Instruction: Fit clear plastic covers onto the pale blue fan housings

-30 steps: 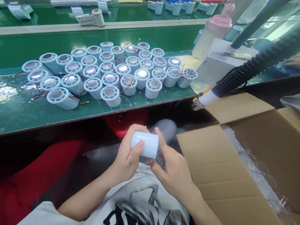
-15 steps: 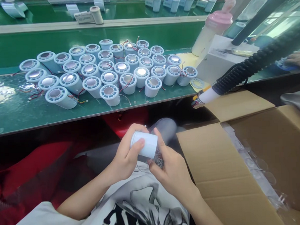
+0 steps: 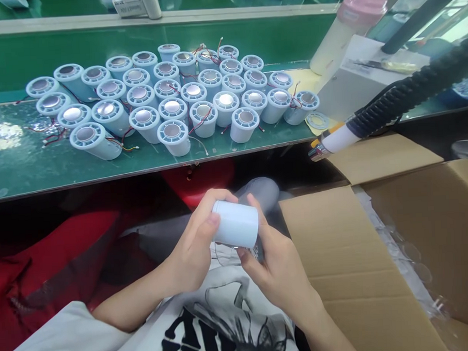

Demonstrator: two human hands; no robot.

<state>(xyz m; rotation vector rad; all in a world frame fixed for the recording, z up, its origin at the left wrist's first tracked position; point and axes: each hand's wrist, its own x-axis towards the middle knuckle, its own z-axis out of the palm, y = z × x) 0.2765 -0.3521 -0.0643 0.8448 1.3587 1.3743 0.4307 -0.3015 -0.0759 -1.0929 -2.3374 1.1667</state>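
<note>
Notably, pale blue cylinder unlabelled, gripped by left hand, right hand.

We sit at a long green bench with glare on its left, a second green surface beyond it, and an open cardboard box near right.
</note>
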